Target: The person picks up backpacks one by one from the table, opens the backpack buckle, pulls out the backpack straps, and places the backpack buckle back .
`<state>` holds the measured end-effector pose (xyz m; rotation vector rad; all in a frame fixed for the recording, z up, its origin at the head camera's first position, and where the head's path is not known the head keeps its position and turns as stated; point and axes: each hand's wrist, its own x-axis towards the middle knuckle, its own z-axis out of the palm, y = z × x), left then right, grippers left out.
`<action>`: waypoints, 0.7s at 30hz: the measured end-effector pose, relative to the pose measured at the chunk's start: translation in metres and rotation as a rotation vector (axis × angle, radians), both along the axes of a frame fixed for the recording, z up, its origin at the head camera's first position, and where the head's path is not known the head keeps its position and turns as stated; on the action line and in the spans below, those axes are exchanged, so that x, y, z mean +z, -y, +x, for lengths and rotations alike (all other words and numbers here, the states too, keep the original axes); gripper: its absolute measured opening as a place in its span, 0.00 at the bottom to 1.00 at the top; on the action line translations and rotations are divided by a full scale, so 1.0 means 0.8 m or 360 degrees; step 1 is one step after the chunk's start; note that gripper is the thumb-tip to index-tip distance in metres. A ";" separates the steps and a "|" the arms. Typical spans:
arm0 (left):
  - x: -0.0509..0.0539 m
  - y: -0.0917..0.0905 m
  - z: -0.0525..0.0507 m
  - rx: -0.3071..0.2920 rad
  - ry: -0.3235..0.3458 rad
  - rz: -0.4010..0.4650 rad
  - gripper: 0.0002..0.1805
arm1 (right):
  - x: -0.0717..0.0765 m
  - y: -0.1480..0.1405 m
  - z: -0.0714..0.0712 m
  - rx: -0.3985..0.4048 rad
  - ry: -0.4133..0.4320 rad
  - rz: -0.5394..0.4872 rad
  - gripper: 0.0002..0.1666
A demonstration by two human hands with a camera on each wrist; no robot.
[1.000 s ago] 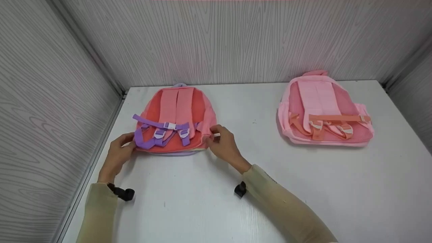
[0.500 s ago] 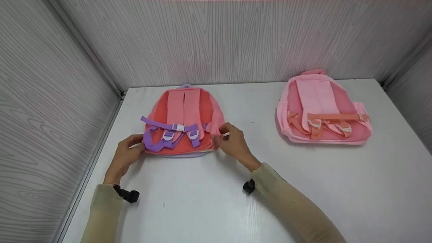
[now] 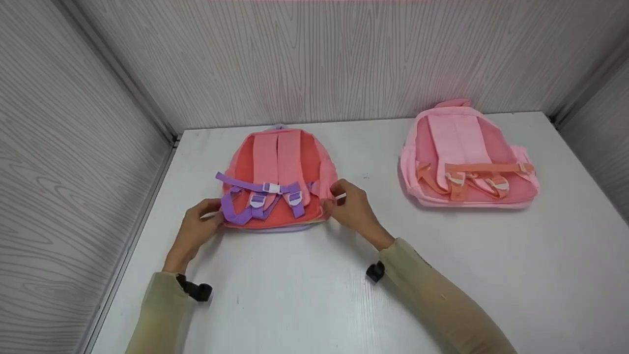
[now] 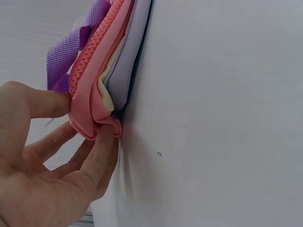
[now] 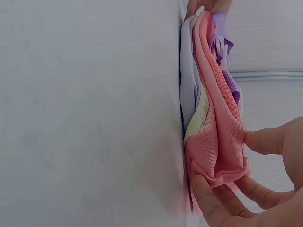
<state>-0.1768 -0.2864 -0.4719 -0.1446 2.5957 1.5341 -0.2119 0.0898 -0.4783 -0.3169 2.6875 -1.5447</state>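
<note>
A small coral-pink backpack [image 3: 290, 164] lies back side up on the table, its purple straps [image 3: 255, 187] and white buckles on top. At its lower left corner my left hand [image 3: 195, 232] pinches the fabric; the left wrist view has the thumb [image 4: 49, 103] on the upper face and fingers against the pink edge. My right hand [image 3: 357, 210] holds the lower right corner, thumb [image 5: 265, 141] above and fingers around the side in the right wrist view. Lilac and cream fabric [image 5: 199, 113] shows underneath. The bag's front faces down, hidden.
A light pink backpack [image 3: 464, 140] with orange straps lies back side up at the right rear of the white table [image 3: 295, 290]. Grey wood-grain walls [image 3: 314, 59] stand behind and at both sides. Each wrist bears a small black camera [image 3: 199, 291].
Both hands have slid the coral-pink backpack to the right across the table, keeping their grip on its lower corners. The light pink backpack shifts only slightly in view, along with the table's edge.
</note>
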 end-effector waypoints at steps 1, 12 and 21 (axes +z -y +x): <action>-0.001 -0.002 0.001 -0.0002 -0.0001 -0.0002 0.25 | 0.000 -0.002 0.000 0.0004 -0.0005 0.0000 0.17; -0.013 -0.026 0.010 -0.0019 -0.0054 -0.0020 0.23 | 0.003 -0.031 0.007 0.0036 0.0097 0.0071 0.16; -0.016 -0.049 0.012 -0.0049 -0.0086 -0.0067 0.21 | 0.005 -0.059 0.013 0.0051 0.0161 0.0155 0.16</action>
